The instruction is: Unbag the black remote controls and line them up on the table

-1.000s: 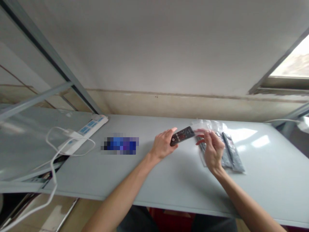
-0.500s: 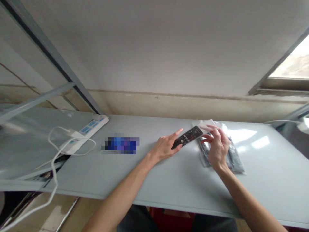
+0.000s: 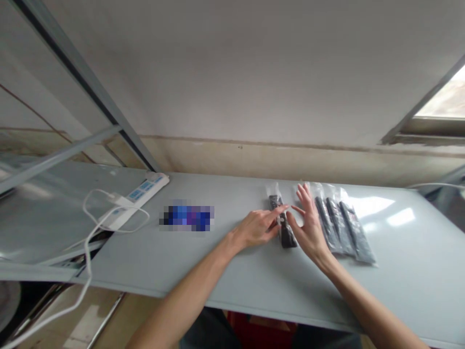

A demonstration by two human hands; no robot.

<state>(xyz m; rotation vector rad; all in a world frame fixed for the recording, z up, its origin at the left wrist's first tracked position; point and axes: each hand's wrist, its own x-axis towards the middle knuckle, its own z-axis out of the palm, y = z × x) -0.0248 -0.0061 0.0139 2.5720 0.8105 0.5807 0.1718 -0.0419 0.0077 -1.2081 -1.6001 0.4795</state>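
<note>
In the head view, on a pale grey table [image 3: 407,242], a black remote control in a clear plastic bag [image 3: 286,237] lies lengthwise between the hands. The left hand [image 3: 256,229] reaches it with fingers extended, tips touching, not gripping. Just right of it, the right hand [image 3: 308,228] stands with fingers spread open, holding nothing. Three bagged black items [image 3: 343,225] lie farther right; a blurred blue object [image 3: 187,218] lies farther left.

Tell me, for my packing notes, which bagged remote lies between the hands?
The bagged black remote between the left hand and right hand; the other three remotes lie side by side, right of the right hand.
</note>
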